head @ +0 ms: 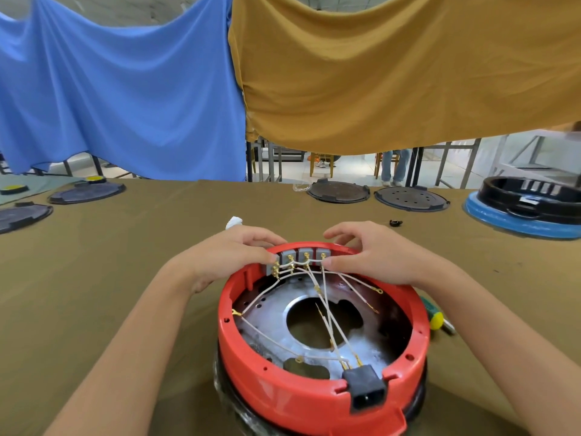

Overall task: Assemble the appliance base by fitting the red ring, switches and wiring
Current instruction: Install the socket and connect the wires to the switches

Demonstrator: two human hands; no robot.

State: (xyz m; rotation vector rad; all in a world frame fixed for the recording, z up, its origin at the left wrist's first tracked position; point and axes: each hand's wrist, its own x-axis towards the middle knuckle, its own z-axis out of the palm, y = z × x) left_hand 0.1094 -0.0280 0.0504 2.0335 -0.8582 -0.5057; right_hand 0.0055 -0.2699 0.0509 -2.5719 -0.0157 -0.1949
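Observation:
The red ring (283, 394) sits on top of the appliance base, whose silver metal plate (273, 306) with a round hole shows inside it. A row of grey switches (300, 256) with brass terminals stands in the ring's far wall. White wires (327, 313) run from the switches across the plate to a black power socket (366, 390) in the near wall. My left hand (232, 250) pinches the left end of the switch row, thumb inside and fingers over the rim. My right hand (371, 250) pinches the right end the same way.
A yellow and green screwdriver (435, 316) lies right of the ring. Black round lids (338, 191) lie along the far table edge and at the left. A black base on a blue ring (522, 221) stands far right. A small black part (396, 222) and white scrap (234, 222) lie beyond my hands.

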